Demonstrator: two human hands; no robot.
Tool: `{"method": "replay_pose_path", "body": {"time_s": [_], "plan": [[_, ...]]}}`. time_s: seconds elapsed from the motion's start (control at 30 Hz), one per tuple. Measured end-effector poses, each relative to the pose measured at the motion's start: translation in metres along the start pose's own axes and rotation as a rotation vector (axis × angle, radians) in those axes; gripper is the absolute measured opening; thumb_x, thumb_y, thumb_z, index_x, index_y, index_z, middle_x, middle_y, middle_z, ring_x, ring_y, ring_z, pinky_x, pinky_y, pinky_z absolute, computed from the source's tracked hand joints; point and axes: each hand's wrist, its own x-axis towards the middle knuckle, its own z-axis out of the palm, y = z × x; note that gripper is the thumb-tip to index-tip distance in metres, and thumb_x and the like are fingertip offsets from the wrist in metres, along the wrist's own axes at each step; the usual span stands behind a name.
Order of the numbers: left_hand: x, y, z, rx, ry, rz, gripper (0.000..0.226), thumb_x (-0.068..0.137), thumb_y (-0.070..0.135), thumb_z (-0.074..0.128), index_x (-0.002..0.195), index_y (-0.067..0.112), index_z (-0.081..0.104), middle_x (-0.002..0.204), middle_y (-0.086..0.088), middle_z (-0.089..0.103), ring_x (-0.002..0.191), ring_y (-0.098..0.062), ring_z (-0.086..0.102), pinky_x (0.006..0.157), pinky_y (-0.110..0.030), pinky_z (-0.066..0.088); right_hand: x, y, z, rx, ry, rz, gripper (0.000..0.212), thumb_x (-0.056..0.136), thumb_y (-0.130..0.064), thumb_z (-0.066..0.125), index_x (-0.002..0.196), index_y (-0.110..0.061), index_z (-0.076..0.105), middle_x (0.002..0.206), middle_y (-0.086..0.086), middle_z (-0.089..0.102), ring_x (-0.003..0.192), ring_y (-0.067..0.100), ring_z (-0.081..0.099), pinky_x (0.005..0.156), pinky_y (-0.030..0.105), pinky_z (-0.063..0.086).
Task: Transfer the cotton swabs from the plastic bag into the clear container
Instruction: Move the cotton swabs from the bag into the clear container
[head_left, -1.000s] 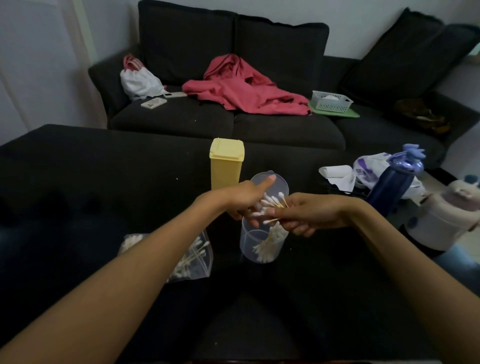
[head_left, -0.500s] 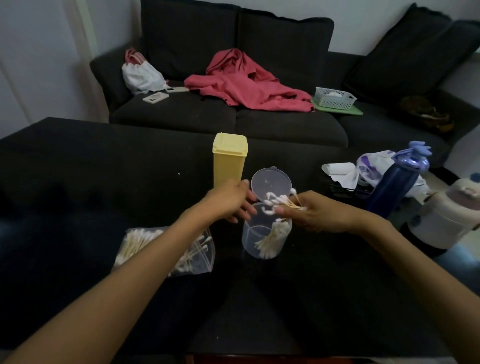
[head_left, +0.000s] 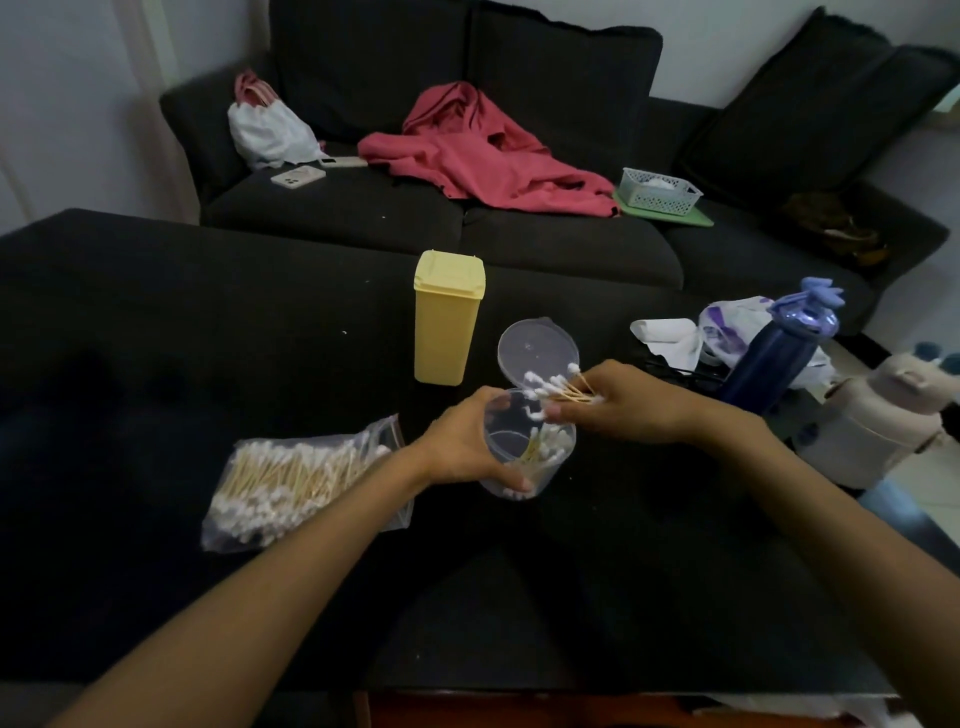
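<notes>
While our left hand (head_left: 462, 447) curls round the clear container (head_left: 527, 452) to steady it, we judge it best to tip the bundle's cotton heads down into the mouth and release only once they sit inside. Our right hand (head_left: 628, 410) pinches that bunch of cotton swabs (head_left: 558, 388) at the rim's one o'clock, touching it. The plastic bag (head_left: 301, 480), still well filled, lies at the container's nine o'clock, and the hinged lid (head_left: 537, 349) stands open at twelve.

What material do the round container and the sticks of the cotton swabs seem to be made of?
Clear container: probably thin plastic, glossy and see-through, since the swabs inside show through its wall. Cotton swabs in the right hand: tan sticks, likely wood or bamboo, perhaps paper; white fluffy tips look like cotton.
</notes>
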Motion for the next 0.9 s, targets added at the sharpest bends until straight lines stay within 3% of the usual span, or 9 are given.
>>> {"method": "replay_pose_path", "body": {"time_s": [0.07,0.13,0.3,0.47,0.63,0.7,0.83,0.9], "plan": [[-0.004,0.002,0.000,0.097,0.062,0.078,0.097,0.054,0.029,0.089,0.135,0.028,0.036,0.134,0.009,0.048,0.123,-0.011,0.045,0.104,-0.042,0.041,0.000,-0.001,0.001,-0.034,-0.015,-0.003,0.020,0.092,-0.026,0.056,0.072,-0.022,0.058,0.074,-0.005,0.059,0.060,-0.006,0.055,0.056,0.013,0.041],[-0.011,0.008,-0.003,0.217,0.121,0.153,0.096,0.053,0.035,0.088,0.134,0.032,0.036,0.130,0.013,0.049,0.120,-0.008,0.045,0.100,-0.041,0.043,0.000,-0.002,0.004,-0.079,-0.006,-0.018,0.013,0.091,-0.025,0.058,0.078,-0.024,0.058,0.088,-0.002,0.064,0.079,0.005,0.062,0.070,0.020,0.050],[-0.025,0.026,-0.008,0.288,0.203,0.256,0.094,0.055,0.035,0.088,0.133,0.032,0.036,0.128,0.013,0.049,0.118,-0.007,0.043,0.098,-0.033,0.042,0.002,-0.011,0.018,-0.157,0.030,-0.029,0.006,0.091,-0.028,0.058,0.090,-0.022,0.058,0.097,-0.001,0.063,0.085,0.010,0.062,0.078,0.025,0.051],[-0.031,0.037,-0.012,0.412,0.204,0.268,0.094,0.059,0.032,0.086,0.136,0.029,0.033,0.136,0.008,0.043,0.125,-0.010,0.038,0.095,-0.025,0.031,-0.001,-0.022,0.030,-0.289,0.080,-0.016,0.026,0.088,-0.031,0.061,0.108,-0.014,0.061,0.108,0.004,0.064,0.088,0.012,0.060,0.078,0.025,0.049],[-0.033,0.039,-0.014,0.462,0.203,0.275,0.093,0.061,0.033,0.085,0.138,0.027,0.033,0.138,0.006,0.041,0.128,-0.013,0.035,0.099,-0.026,0.027,0.003,-0.033,0.032,-0.341,0.024,0.058,0.043,0.086,-0.029,0.064,0.125,-0.016,0.051,0.125,0.004,0.055,0.107,0.017,0.055,0.089,0.029,0.046],[-0.034,0.040,-0.015,0.471,0.206,0.274,0.095,0.060,0.035,0.085,0.138,0.027,0.032,0.138,0.006,0.041,0.128,-0.012,0.036,0.099,-0.026,0.029,0.004,-0.035,0.027,-0.289,-0.040,0.100,0.047,0.084,-0.029,0.066,0.127,-0.019,0.049,0.126,0.004,0.052,0.105,0.017,0.055,0.088,0.030,0.048],[-0.035,0.041,-0.019,0.477,0.184,0.266,0.096,0.060,0.037,0.085,0.139,0.027,0.031,0.139,0.006,0.041,0.127,-0.011,0.037,0.099,-0.026,0.030,0.000,-0.038,0.014,-0.135,-0.152,0.140,0.050,0.084,-0.021,0.067,0.128,-0.020,0.046,0.121,0.003,0.050,0.076,0.011,0.059,0.060,0.019,0.047],[-0.036,0.042,-0.020,0.482,0.183,0.262,0.097,0.060,0.037,0.085,0.139,0.027,0.030,0.139,0.007,0.040,0.127,-0.012,0.037,0.098,-0.025,0.029,-0.006,-0.040,0.007,-0.106,-0.174,0.117,0.050,0.084,-0.019,0.066,0.130,-0.016,0.047,0.118,0.002,0.051,0.073,0.010,0.060,0.061,0.018,0.048]]}}
